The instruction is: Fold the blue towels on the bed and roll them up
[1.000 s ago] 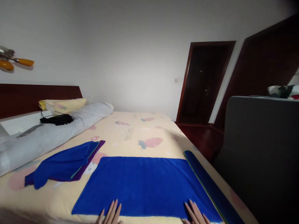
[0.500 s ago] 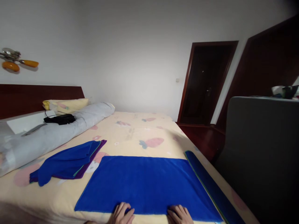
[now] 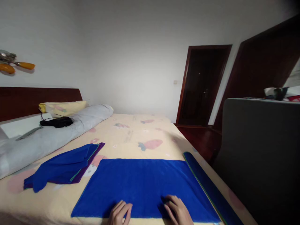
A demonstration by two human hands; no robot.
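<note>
A blue towel (image 3: 140,184) lies spread flat on the bed in front of me. Over its near edge, left of centre, is my left hand (image 3: 120,213), with loosely bent fingers and nothing seen in them. My right hand (image 3: 177,208) is above the towel farther right, its fingers a little apart and curved downward, holding nothing; a dark shadow shows beside it. Along the towel's right side runs a long, narrow blue roll (image 3: 211,184) with a green edge. To the left, blue cloths (image 3: 63,164) lie loosely piled over a purple cloth (image 3: 82,173).
The bed (image 3: 131,134) has a patterned cream sheet. A grey rolled quilt (image 3: 93,115) lies along its left side, with a black item (image 3: 57,122) on top. A dark grey chair back (image 3: 255,150) stands close at the right. Behind is a dark door (image 3: 201,90).
My right hand has moved forward from the towel's near edge and lifted over it. My left hand has shifted slightly. The camera view has turned a little to the right.
</note>
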